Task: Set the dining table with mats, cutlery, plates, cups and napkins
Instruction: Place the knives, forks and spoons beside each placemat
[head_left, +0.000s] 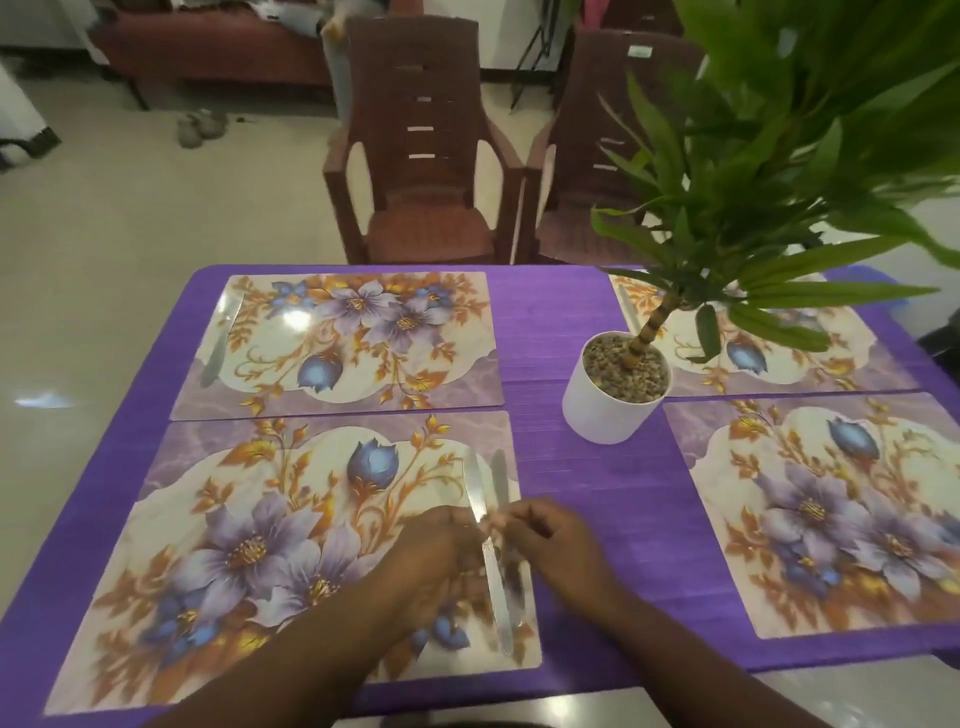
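A: Four floral mats are laid out on the purple tablecloth (561, 483), two on the left, two on the right. At the near left mat (249, 545), both hands are seen over its right edge.

B: Two knives are found there, side by side. The left knife (485, 540) is pinched between the fingertips of both hands, it seems: left hand (436, 551), right hand (550, 540). Motion blur is noted, so the exact finger contact cannot be told with certainty.

A: The right knife (501, 488) is seen lying flat on the mat just beside it.

B: A third knife (221, 338) is laid on the far left mat (337, 343), along its left edge.

A: A white plant pot (605, 410) is stood between the mats, and two brown chairs (431, 156) are drawn up at the far side.
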